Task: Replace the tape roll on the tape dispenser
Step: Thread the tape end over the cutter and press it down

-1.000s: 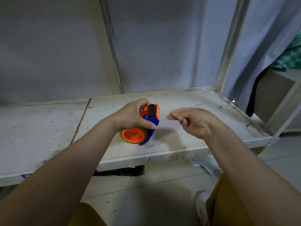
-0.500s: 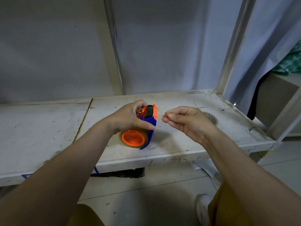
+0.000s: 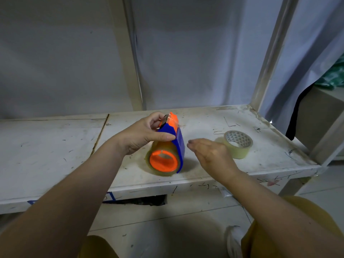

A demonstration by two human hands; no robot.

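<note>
The tape dispenser (image 3: 168,146), blue-bodied with an orange hub and orange top, stands on the white table (image 3: 55,155) near its front edge, a clear tape roll (image 3: 158,164) seated on the hub facing the camera. The left hand (image 3: 141,135) is closed round the dispenser's upper part, thumb across the blue side and fingers curled over the orange top. At about 3 o'clock from the dispenser, just beside it, the right hand (image 3: 210,151) hovers loosely half open, fingers relaxed and holding nothing. Beyond that hand, further toward 3 o'clock, a second tape roll (image 3: 237,144) lies flat on the table.

The tabletop is scuffed, marked with dark scratches and pen lines, with a seam (image 3: 100,133) at 10 o'clock from the dispenser. Behind, at 12 o'clock, pale grey fabric (image 3: 195,53) hangs between off-white frame posts (image 3: 270,53). At 2 o'clock, green cloth (image 3: 333,77) shows. Below is a pale tiled floor (image 3: 167,229).
</note>
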